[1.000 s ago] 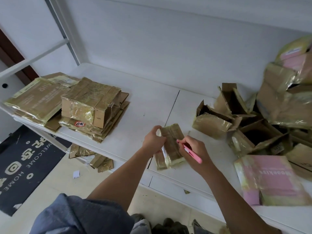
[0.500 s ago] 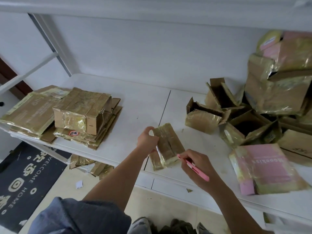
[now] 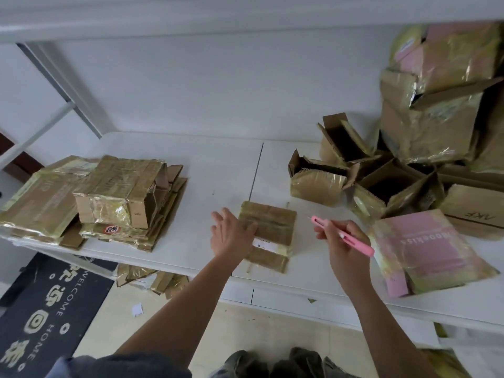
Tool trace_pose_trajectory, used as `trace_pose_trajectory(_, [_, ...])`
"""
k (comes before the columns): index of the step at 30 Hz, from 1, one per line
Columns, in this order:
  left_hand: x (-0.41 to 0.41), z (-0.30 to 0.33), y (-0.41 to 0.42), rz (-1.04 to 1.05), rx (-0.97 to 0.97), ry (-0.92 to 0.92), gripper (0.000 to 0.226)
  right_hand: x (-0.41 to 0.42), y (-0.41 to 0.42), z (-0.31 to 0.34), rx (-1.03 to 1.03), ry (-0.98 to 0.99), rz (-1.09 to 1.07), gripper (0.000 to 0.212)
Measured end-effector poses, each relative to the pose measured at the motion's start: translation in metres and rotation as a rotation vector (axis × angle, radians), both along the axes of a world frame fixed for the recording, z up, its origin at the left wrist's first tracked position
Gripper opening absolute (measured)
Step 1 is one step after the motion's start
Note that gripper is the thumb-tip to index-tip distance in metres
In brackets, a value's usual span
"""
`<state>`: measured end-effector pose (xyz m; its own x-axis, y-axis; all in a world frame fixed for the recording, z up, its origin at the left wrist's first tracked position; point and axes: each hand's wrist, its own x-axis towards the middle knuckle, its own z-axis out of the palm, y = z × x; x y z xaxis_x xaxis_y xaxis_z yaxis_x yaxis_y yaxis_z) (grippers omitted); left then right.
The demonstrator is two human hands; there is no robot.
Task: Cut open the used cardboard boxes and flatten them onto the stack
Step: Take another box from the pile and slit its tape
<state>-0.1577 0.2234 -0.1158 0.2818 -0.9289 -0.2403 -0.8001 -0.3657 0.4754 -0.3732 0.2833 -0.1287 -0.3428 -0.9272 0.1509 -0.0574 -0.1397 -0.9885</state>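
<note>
Brown taped flattened cardboard box (image 3: 268, 236) near counter (image 3: 207, 186) edge; left hand (image 3: 231, 236) flat pressing it, right hand (image 3: 341, 241) gripping pink cutter (image 3: 343, 236).

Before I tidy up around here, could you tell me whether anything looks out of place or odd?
Yes: cardboard scraps lie on the floor below the table edge, under the flattened stack. On that stack, one box still looks unflattened.

Soft, even daylight; glare seen on taped boxes (image 3: 436, 126) far right; edges bent by wide-angle lens, slightly blurred.
</note>
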Motion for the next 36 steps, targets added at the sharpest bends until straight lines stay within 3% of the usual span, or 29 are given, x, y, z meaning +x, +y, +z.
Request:
trace_pose_trajectory(3, [-0.003, -0.004, -0.006, -0.355, -0.199, -0.035, 0.058, 0.004, -0.003, -0.008, 0.041, -0.128, -0.004, 0.011])
trace_pose_trajectory(7, [0.003, -0.018, -0.013, -0.599, -0.05, 0.064, 0.058, 0.015, -0.008, -0.015, 0.095, -0.33, 0.016, 0.01])
trace_pose_trajectory(16, [0.003, -0.017, -0.025, -0.618, 0.133, 0.087, 0.068, 0.037, -0.017, -0.029, 0.139, -0.359, -0.048, 0.013])
trace_pose_trajectory(24, [0.004, -0.016, -0.022, -0.61, 0.139, 0.121, 0.07, 0.043, -0.018, -0.027, 0.135, -0.392, -0.156, 0.015])
trace_pose_trajectory(36, [0.007, -0.026, -0.023, -0.644, 0.114, 0.089, 0.076, 0.043, -0.018, -0.029, 0.153, -0.387, -0.113, 0.017])
